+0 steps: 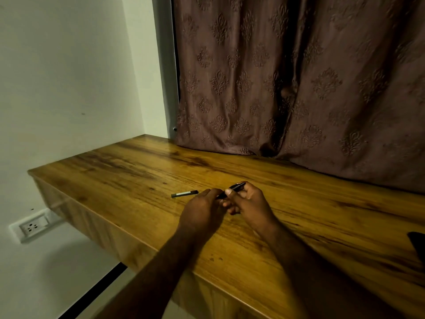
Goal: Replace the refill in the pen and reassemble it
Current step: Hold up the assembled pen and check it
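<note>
A black pen [232,189] is held just above the wooden table [138,171], slanting up to the right. My right hand [248,203] grips its upper part with thumb and curled fingers. My left hand [202,208] curls round the pen's lower end, which is hidden under its fingers. A second dark pen part or refill with a grey middle [184,194] lies flat on the table just left of my left hand, apart from it.
A brown patterned curtain [299,88] hangs behind the table and rests on its back edge. A dark object [417,242] shows at the right border. A wall socket [32,226] sits low on the left wall, below the table's left edge.
</note>
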### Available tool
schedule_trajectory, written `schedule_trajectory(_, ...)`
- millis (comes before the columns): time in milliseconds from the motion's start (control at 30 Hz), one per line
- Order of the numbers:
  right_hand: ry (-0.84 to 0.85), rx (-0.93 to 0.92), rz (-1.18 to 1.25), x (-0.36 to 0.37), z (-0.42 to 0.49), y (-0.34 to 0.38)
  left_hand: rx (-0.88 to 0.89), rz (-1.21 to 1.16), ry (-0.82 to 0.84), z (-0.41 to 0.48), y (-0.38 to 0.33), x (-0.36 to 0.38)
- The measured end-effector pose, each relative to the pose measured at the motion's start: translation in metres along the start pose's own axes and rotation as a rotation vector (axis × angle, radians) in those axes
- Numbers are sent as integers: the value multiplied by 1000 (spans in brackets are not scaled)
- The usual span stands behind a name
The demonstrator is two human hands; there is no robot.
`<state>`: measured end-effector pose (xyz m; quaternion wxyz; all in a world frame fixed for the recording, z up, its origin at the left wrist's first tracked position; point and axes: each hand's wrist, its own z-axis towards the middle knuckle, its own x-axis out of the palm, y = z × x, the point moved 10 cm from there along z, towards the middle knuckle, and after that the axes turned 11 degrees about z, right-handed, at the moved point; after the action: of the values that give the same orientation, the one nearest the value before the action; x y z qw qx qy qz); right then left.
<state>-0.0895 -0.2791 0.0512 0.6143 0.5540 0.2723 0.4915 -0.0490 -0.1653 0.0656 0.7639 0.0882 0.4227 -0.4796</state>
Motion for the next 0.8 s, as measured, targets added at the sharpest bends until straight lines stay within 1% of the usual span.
schedule_trajectory(67,-59,-23,55,-3,2,3,-32,-22,-16,0,3,-2)
schedule_trajectory(167,-204,-69,109,-26,6,10,-30,11,16,0,5,4)
schedule_trajectory(233,-266,-103,115,-38,4,14,-22,8,47,1,5,7)
schedule_trajectory(300,-305,-146,69,-42,1,18,-18,-3,60,2,5,8)
schedule_trajectory(433,-318,-197,-13,-36,-1,22,7,-14,73,0,-2,8)
schedule_trajectory(533,-251,-157,17,-27,0,19,26,-4,76,-1,-5,8)
schedule_trajectory(633,-260,-138,24,-27,-1,20,55,-21,85,-2,-10,7)
schedule_trajectory(700,-311,-177,35,-34,0,27,13,-56,85,-1,-7,4)
schedule_trajectory(800,-381,-231,83,-49,2,36,-141,-180,45,0,10,-3)
